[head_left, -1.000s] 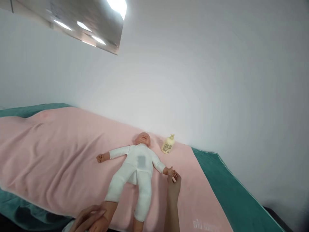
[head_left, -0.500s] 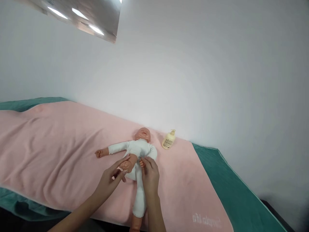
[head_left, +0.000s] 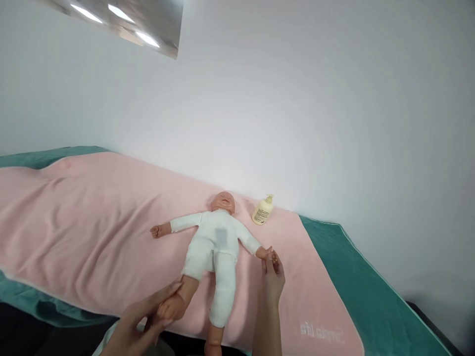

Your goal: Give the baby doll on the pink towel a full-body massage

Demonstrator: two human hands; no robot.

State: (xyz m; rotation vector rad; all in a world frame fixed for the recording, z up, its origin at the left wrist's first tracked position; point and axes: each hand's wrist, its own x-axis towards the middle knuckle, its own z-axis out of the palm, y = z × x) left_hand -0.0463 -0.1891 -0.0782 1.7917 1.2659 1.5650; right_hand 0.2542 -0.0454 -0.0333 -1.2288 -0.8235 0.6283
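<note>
A baby doll (head_left: 218,232) with a white cloth body lies face up on a pink towel (head_left: 122,222), its head toward the wall. My left hand (head_left: 143,321) is closed around the doll's foot (head_left: 172,306), at the end of its stretched leg on the left. On the right, my right hand (head_left: 273,274) pinches the doll's hand (head_left: 263,252), with that arm drawn out sideways. The doll's other arm (head_left: 185,222) rests outstretched on the towel. Its other leg (head_left: 223,291) points toward me.
A pale yellow pump bottle (head_left: 261,211) stands on the towel beside the doll's head, close to the white wall (head_left: 297,99). Green cloth (head_left: 371,277) shows under the towel at the right and left. A shiny panel (head_left: 148,24) hangs on the wall above.
My left hand has pulled the doll's bent leg down and left, straightening it. My right hand has drawn the doll's hand from its belly out to the right. The torso is now uncovered.
</note>
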